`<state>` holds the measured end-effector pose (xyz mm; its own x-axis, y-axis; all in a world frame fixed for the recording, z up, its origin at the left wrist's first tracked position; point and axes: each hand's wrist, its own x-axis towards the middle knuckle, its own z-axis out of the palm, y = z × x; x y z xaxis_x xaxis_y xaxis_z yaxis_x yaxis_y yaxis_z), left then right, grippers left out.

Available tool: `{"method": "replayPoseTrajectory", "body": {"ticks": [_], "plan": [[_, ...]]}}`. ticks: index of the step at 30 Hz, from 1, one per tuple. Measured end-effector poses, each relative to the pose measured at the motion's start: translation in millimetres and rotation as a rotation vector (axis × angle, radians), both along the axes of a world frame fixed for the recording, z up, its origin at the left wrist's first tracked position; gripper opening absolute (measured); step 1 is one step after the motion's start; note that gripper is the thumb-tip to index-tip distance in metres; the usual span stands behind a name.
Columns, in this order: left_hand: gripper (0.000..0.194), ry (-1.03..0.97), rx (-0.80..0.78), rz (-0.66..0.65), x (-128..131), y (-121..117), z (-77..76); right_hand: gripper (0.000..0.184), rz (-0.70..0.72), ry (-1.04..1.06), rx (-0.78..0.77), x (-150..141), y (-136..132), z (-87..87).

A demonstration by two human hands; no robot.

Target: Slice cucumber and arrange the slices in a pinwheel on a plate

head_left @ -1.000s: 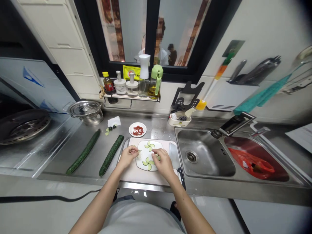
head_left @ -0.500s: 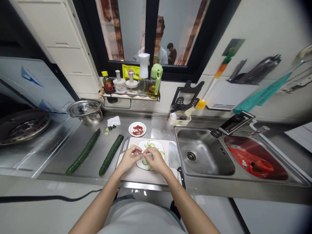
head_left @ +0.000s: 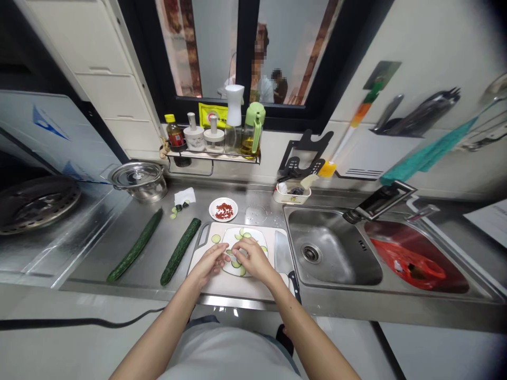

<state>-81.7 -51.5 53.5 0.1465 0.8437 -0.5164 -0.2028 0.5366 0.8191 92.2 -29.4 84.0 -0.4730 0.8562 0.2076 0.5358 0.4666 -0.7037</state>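
Observation:
A white plate with thin cucumber slices around it lies on a pale cutting board. Over the plate's left edge is my left hand, its fingers loosely apart. My right hand is curled above the middle of the plate, thumb and fingers pinching what looks like a cucumber slice. Part of the plate is hidden beneath both hands. One loose round slice rests on the board, left of the plate. At the board's right side lies a kitchen knife.
Two whole cucumbers lie left of the board. Behind it stands a small plate of chopped red pieces. A lidded pot is at the back left, and a double sink is on the right. Seasoning bottles line a wall shelf.
My hands were pinched together at the fingertips over the plate. Now the left hand has drawn slightly left and down with looser fingers, uncovering the loose slice. The right hand has barely moved.

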Motion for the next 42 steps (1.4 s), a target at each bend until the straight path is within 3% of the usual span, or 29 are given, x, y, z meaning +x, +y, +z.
{"method": "replayPoseTrajectory", "body": {"ticks": [6,10,19,24,31,37,42], "plan": [[0.050,-0.065,-0.040,0.038,-3.2,2.3,-9.3,0.017,0.051,-0.092,0.043,1.3,-1.5,-1.5],[0.051,-0.067,-0.065,0.047,-2.6,0.8,-7.9,0.018,0.084,-0.151,0.078,0.8,-2.1,-3.9],[0.054,0.164,0.054,0.079,-3.0,5.0,3.6,0.016,0.049,-0.197,0.047,-1.6,0.9,-8.5],[0.054,0.151,0.236,0.076,-5.9,13.8,-7.5,0.015,0.004,-0.125,-0.037,-3.6,5.8,-15.4],[0.045,0.201,0.427,-0.029,-13.3,36.1,-17.1,0.014,-0.067,-0.046,-0.222,-11.8,20.2,-27.2],[0.044,0.325,0.482,-0.069,-15.4,48.5,-34.2,0.017,-0.098,-0.067,-0.355,-19.1,31.5,-44.2],[0.041,0.475,0.497,-0.095,-15.2,53.4,-52.3,0.019,-0.111,-0.200,-0.361,-23.4,36.1,-53.6]]}}
